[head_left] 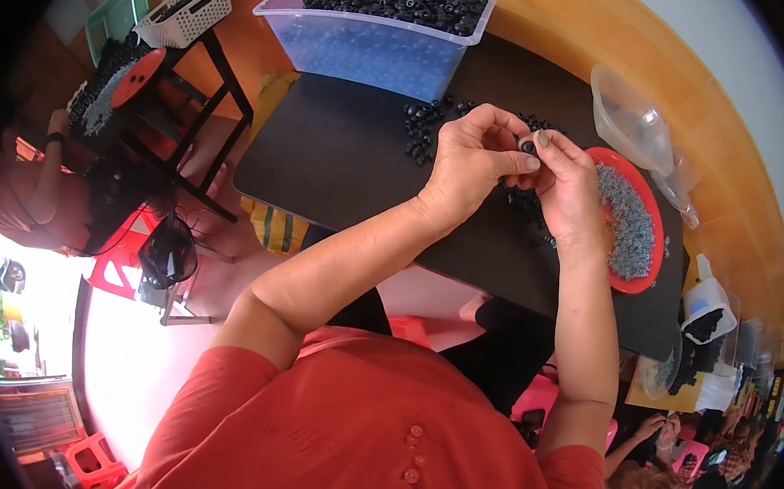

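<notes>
Above the dark table my two hands meet, fingertips pinched together. Between them is a small round black part (528, 148), mostly covered by the fingers. My left hand (475, 159) holds it from the left with thumb and forefinger. My right hand (567, 189) closes on it from the right, thumb uppermost. Loose black parts (418, 128) lie in a scatter on the table behind and under the hands. Just right of my right hand is a red plate (655, 228) heaped with small grey pieces (628, 226).
A large clear bin (369, 54) of black parts stands at the table's far side. A translucent scoop-like container (635, 125) lies at the far right. Other people sit at tables on the left and lower right. A white basket (190, 17) is at far left.
</notes>
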### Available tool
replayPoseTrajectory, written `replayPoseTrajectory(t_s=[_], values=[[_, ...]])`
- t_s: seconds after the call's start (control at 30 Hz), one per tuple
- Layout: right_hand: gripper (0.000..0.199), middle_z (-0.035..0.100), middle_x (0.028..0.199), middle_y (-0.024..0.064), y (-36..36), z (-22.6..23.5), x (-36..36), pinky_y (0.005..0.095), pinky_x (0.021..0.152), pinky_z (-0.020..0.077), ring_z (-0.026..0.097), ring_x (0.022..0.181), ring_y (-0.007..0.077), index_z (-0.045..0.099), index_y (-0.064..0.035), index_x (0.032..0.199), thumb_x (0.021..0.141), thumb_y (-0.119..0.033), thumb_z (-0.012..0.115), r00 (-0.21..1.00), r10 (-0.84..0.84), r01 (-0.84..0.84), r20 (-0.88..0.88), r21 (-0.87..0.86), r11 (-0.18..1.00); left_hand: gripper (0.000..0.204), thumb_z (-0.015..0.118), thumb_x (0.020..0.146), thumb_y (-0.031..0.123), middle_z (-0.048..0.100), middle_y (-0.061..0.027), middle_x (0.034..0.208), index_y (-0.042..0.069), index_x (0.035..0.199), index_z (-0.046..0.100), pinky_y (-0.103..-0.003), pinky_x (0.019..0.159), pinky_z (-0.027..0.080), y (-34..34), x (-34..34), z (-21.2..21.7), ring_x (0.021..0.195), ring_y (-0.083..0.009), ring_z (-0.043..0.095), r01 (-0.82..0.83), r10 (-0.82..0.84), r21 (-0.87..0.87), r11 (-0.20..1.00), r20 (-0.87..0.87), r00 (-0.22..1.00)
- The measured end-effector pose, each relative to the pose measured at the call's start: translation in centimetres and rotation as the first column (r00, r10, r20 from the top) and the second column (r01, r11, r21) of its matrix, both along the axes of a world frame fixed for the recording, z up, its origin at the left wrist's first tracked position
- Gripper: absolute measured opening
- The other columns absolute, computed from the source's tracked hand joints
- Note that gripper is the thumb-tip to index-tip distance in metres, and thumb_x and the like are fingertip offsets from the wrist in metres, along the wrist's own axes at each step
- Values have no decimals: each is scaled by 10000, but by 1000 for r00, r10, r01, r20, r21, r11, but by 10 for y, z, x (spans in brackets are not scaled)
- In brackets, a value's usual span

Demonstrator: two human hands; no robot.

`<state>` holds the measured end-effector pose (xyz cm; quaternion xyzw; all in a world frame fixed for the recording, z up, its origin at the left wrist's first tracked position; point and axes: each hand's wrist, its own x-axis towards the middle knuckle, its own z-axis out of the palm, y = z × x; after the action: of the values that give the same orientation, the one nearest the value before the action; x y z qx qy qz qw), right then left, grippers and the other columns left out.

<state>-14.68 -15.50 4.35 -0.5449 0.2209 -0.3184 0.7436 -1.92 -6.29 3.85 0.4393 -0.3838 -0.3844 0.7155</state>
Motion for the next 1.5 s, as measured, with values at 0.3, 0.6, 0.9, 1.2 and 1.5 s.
replayPoseTrajectory(t_s=[0.3,0.6,0.9,1.2,1.5], values=[[203,594,752,39,0,3,-6,255,609,423,597,664,178,635,-12,980,980,-196,548,998,54,-53,21,-50,997,127,759,806,11,669,-27,753,16,893,668,-210,551,441,-2,0,-2,635,-76,583,-63,64,-16,998,11,998],[166,590,746,32,-1,4,-9,257,624,424,605,678,172,639,-13,973,959,-158,560,1000,28,-29,-7,-68,997,161,758,811,12,673,-23,801,11,956,688,-211,559,452,-5,0,-8,679,-73,588,-119,121,-33,992,74,990],[126,636,795,70,-3,2,-10,270,665,471,633,711,194,639,-11,1006,932,-106,603,993,50,-38,108,-106,994,147,778,805,68,666,-2,754,32,917,689,-206,552,451,-3,-1,-6,666,-51,588,-116,122,-55,992,119,985],[110,649,845,67,4,8,-9,256,676,479,623,742,169,642,0,986,924,-87,618,993,-5,26,120,-182,983,92,741,832,37,684,-24,784,19,907,692,-204,576,453,2,-1,-1,686,-62,592,-92,94,-21,995,142,985],[95,668,815,58,5,4,-9,233,659,456,624,715,136,650,-5,949,880,-62,622,993,-86,103,83,-239,966,118,693,868,30,693,-55,822,-5,980,705,-226,591,455,-3,-2,-6,728,-107,627,-37,41,-44,998,102,994]])
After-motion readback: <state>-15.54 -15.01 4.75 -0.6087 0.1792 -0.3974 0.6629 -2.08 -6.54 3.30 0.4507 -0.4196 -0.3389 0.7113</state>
